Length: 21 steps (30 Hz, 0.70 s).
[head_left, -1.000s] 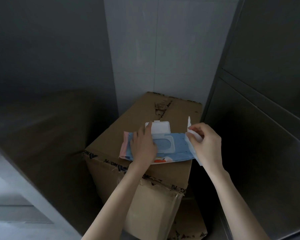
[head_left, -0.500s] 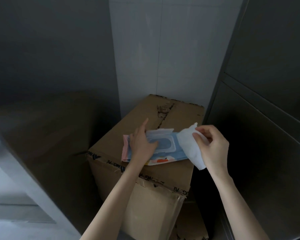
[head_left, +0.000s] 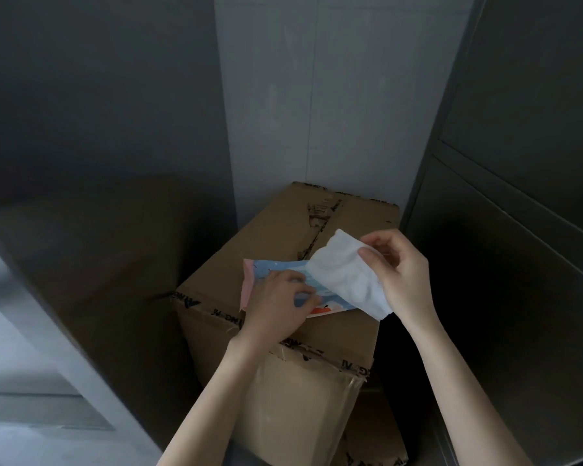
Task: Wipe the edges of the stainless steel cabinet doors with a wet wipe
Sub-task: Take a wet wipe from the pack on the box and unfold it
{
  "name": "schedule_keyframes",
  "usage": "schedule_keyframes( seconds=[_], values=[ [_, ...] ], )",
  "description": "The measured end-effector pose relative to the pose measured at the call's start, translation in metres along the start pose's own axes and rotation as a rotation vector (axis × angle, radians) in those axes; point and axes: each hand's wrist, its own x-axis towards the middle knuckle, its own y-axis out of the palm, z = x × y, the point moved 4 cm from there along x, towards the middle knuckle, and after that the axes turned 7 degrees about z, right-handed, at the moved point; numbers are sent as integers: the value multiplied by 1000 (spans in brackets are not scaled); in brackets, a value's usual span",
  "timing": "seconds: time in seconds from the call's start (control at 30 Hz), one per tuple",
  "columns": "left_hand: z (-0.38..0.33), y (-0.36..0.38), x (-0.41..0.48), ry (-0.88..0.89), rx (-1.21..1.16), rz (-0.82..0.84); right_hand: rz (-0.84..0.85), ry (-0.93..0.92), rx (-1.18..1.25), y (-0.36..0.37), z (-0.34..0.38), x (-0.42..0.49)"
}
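Note:
A white wet wipe (head_left: pixel 345 275) hangs from my right hand (head_left: pixel 403 275), pinched at its upper edge and clear of the pack. The blue and pink wet wipe pack (head_left: pixel 266 270) lies flat on top of a cardboard box (head_left: pixel 297 364). My left hand (head_left: pixel 276 306) presses down on the pack, fingers spread over where its lid sits, so the lid is hidden. A stainless steel cabinet door (head_left: pixel 519 230) with a horizontal seam stands at the right. Another steel door (head_left: pixel 91 163) stands open at the left, its edge running down to the lower left.
The cardboard box fills the narrow gap between the two steel doors, against a pale tiled wall (head_left: pixel 334 95). A second box (head_left: pixel 374 442) sits lower, in front of it at the right. Grey floor or ledge shows at the lower left (head_left: pixel 21 415).
The right hand has drawn the wipe fully out of the pack and lifted it up. The left hand has pushed the pack's lid down and now lies flat over it.

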Motion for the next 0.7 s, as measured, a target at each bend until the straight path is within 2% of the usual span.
schedule_keyframes(
  seconds=[0.1, 0.27, 0.37, 0.5, 0.7],
  values=[
    [8, -8, 1, -75, -194, 60, 45, 8, 87, 8, 2, 2],
    [11, -14, -1, 26, -36, 49, 98, 22, 155, 16, 2, 5],
    [11, -14, -1, -1, -80, 98, 111, 41, 149, 21, -3, 5],
    [13, -22, -5, -48, -396, 76, 107, 46, 116, 22, -8, 5],
    [12, -38, -10, -114, -861, -160, 54, 25, -40, 22, -5, 6]
  ],
)
